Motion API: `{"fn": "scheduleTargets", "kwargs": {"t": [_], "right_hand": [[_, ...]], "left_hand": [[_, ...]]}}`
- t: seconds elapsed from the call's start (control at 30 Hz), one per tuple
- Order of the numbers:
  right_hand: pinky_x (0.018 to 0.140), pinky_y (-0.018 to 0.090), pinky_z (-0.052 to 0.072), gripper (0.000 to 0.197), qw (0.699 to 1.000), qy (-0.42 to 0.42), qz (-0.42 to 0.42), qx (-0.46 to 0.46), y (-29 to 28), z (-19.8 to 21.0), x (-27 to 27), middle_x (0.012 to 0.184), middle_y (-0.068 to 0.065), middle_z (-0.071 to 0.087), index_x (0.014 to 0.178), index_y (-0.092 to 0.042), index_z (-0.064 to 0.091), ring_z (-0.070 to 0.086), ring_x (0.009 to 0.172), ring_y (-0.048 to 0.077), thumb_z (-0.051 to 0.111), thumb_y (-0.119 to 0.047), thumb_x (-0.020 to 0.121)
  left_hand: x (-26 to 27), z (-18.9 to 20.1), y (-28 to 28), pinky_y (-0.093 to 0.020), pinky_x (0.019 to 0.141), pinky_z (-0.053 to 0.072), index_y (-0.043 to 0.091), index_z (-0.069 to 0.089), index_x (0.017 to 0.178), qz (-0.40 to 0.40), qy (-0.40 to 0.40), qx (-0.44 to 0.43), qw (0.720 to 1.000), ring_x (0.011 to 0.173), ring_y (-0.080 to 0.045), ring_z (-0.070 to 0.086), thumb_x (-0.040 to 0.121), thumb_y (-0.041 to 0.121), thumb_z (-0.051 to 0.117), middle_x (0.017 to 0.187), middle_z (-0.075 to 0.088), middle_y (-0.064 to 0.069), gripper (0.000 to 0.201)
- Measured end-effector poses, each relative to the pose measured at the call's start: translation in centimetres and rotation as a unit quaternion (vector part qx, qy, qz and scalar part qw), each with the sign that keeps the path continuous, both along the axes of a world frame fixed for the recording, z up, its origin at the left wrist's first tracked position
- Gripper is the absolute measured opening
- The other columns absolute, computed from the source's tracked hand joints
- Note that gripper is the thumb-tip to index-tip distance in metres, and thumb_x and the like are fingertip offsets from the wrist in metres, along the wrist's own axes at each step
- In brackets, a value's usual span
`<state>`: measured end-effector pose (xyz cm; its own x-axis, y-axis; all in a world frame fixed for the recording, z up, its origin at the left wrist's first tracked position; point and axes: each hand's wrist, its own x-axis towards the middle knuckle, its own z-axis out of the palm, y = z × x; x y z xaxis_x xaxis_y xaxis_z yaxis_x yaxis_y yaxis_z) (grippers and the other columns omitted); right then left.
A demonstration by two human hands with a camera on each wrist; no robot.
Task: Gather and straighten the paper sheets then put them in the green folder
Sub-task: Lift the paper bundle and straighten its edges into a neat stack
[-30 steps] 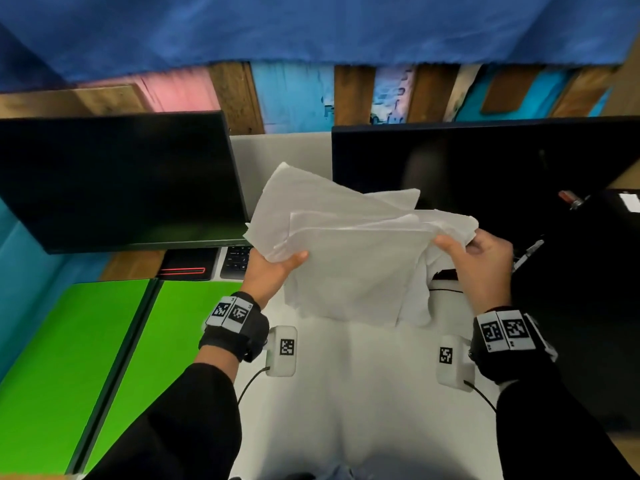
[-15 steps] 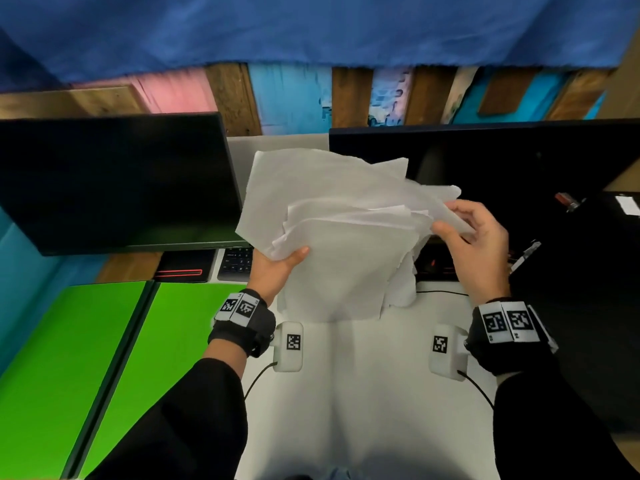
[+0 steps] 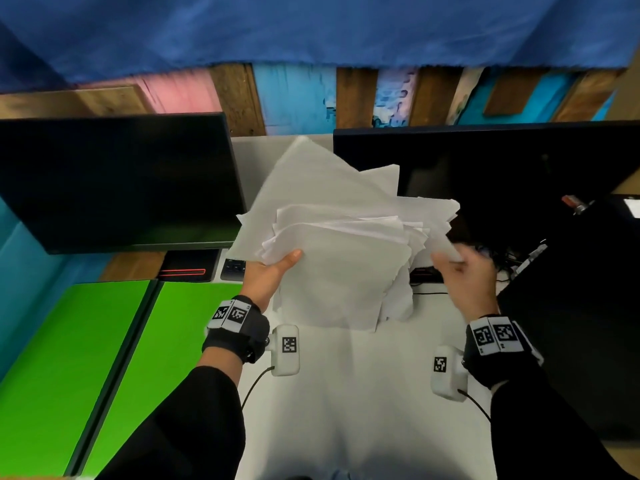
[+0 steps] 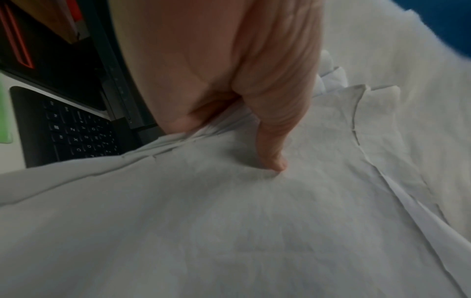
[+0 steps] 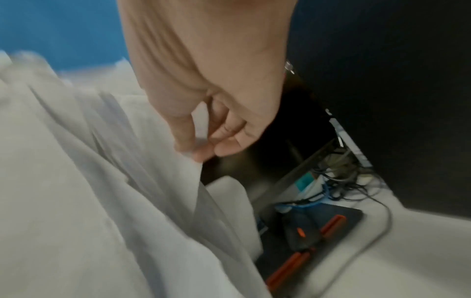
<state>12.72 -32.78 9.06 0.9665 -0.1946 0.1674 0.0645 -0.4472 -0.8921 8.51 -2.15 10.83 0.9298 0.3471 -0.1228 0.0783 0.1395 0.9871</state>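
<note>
While the left hand (image 3: 268, 278) grips the sheets (image 3: 341, 244) at their left edge, thumb on the front and fingers hidden behind, the right hand (image 3: 464, 278) pinches one sheet's corner between thumb and fingertips (image 5: 203, 151). These sheets hang fanned and uneven above the white desk (image 3: 346, 393), in front of two dark monitors (image 3: 114, 181). An open green folder (image 3: 104, 358) lies flat at the left, well apart from the paper. Behind the stack a keyboard (image 4: 74, 133) and cables (image 5: 339, 181) show partly. Blur smears the right wrist view.
</note>
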Motion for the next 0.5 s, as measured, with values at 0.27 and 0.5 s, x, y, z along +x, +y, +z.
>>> {"fn": "scheduleTargets", "kwargs": {"t": [0.27,0.5], "right_hand": [[0.103,0.034,0.038,0.094,0.961,0.210,0.158,-0.089,-0.2,-1.4,-0.9,0.138,-0.008,0.038,0.139,-0.026,0.028,0.040,0.127,0.013,0.085,-0.013,0.065],[0.099,0.025,0.034,0.110,0.966,0.169,0.191,0.035,0.8,2.1,-0.8,0.141,-0.018,0.037,0.147,-0.029,0.014,0.039,0.127,0.003,0.087,-0.017,0.065]], "left_hand": [[-0.1,0.3,-0.1,-0.017,0.079,0.057,0.014,0.064,0.109,-0.015,-0.009,0.005,1.000,0.080,0.002,0.069,0.080,0.002,0.068,0.103,0.069,-0.003,0.032],[0.0,0.5,0.5,-0.031,0.087,0.054,0.008,0.064,0.114,-0.053,0.018,0.027,0.998,0.097,-0.017,0.068,0.074,0.000,0.073,0.110,0.070,-0.010,0.041]]}}
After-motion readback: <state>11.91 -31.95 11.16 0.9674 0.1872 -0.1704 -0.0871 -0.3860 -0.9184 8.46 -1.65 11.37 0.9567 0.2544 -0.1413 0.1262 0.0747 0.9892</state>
